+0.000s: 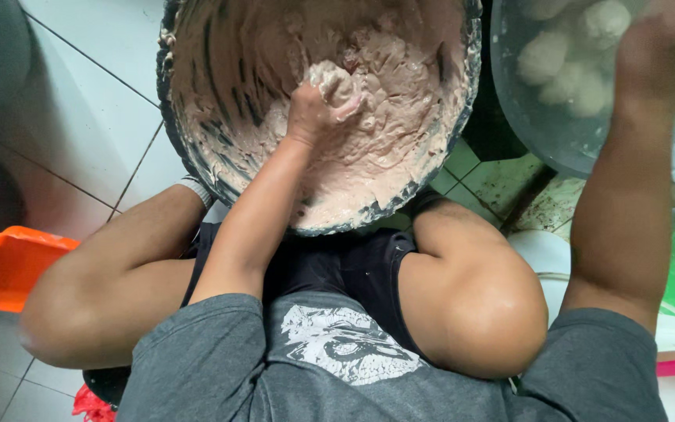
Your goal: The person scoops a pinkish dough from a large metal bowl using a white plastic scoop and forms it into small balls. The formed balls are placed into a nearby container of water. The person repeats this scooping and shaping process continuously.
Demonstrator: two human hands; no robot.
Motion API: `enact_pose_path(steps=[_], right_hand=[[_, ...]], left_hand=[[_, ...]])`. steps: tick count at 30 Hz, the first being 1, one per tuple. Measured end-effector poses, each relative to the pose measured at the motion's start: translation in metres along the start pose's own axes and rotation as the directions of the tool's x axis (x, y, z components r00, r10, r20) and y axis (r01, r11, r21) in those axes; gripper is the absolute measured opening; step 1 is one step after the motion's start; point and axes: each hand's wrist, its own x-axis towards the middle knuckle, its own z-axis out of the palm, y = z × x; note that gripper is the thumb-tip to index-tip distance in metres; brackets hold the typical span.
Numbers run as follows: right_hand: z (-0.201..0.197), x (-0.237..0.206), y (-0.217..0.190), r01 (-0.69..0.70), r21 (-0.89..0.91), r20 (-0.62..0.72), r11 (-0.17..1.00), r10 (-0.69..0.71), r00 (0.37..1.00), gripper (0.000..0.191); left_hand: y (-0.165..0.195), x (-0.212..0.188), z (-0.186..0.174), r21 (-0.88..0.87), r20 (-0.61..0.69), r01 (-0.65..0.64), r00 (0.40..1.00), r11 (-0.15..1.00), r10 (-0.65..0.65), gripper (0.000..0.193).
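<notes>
Between the person's bent knees, on the tiled floor, sits a large dark basin nearly full of a pale pinkish-grey paste, thick and smeared up the inner wall in streaks. The left hand is buried in the paste near the middle of the basin, fingers closed into a fist around a lump of paste that bulges out at the top of the grip. The right hand reaches up to the far right, over a clear bowl of water in which several pale round balls float; that hand is blurred, and I cannot tell whether it is open, closed or holding anything.

An orange plastic tray lies on the floor at the near left, and part of a white container shows at the right, below the bowl, beside green-stained tiles.

Risks, as I judge them: the paste looks wet and sticky, so the squeezed lump could smear or tear apart instead of coming away clean. The basin's rim presses close to the shorts, so paste could wipe off onto the cloth. The bowl is well off to the side, and a ball carried across could slip from wet fingers onto the dirty tiles.
</notes>
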Motion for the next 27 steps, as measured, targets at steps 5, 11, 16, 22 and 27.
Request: enact_pose_path(steps=[5,11,16,22,27], right_hand=[[-0.010,-0.042,-0.147,0.102,0.420,0.312,0.902,-0.250,0.917,0.010],[0.003,-0.056,-0.226,0.017,0.157,0.771,0.987,-0.133,0.623,0.038],[0.017,-0.069,-0.230,0.100,0.070,0.893,0.993,-0.107,0.438,0.036],[0.019,-0.076,-0.225,-0.021,0.248,0.896,0.968,-0.221,0.385,0.035],[0.002,-0.072,-0.220,-0.494,0.423,0.896,0.760,-0.269,0.353,0.034]], left_hand=[[-0.014,-0.009,0.035,-0.043,0.305,0.132,0.946,0.990,-0.113,0.037],[0.020,-0.006,0.050,-0.253,0.273,0.293,0.936,0.922,-0.222,0.051],[0.059,0.007,0.016,-0.409,0.238,0.346,0.934,0.844,-0.267,0.068],[0.085,0.013,0.005,-0.238,0.072,0.232,0.972,0.943,-0.222,0.052],[0.079,0.016,-0.010,-0.119,0.200,0.216,0.961,0.969,-0.189,0.035]])
